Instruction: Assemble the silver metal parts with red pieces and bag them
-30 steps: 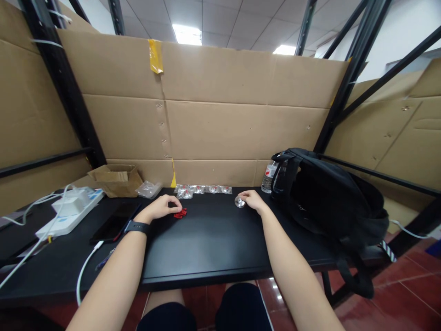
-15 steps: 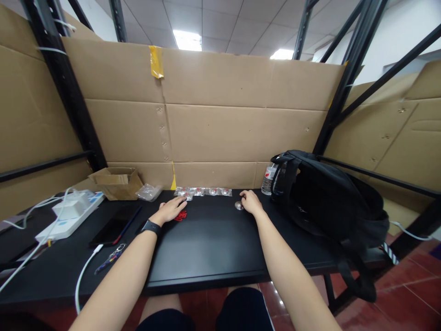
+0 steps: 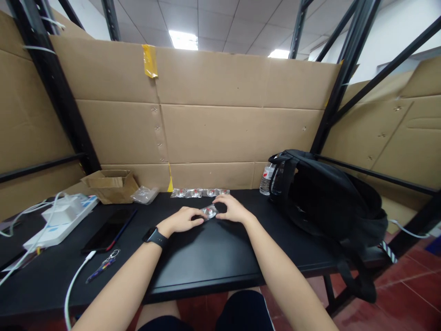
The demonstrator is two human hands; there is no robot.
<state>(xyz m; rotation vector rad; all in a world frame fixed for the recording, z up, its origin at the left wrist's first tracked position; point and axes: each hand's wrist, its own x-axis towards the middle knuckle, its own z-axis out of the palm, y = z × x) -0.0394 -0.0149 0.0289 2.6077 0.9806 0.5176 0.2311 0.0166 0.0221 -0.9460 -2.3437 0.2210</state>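
A small clear plastic packet [image 3: 209,211] with a round, red-centred item inside lies between my hands over the black table. The fingers and thumb of my left hand [image 3: 183,220], which wears a dark watch [image 3: 155,236], are closed on the packet's left edge. My right hand [image 3: 234,210] curves around its right side, thumb and forefinger apart, their tips close to the edge; whether they touch it I cannot tell. Behind them, a row of similar packets [image 3: 196,193] lies along the cardboard wall.
On the left are an open cardboard box [image 3: 113,186], a crumpled clear bag [image 3: 145,195], a phone [image 3: 108,230], a keychain [image 3: 103,266] and a white power strip [image 3: 62,225]. A water bottle [image 3: 266,180] and a black backpack [image 3: 327,207] stand right.
My right hand has moved left, and the round shiny piece beside it is no longer visible there. My left hand has come right and closed on a packet. The red pieces beside it no longer show.
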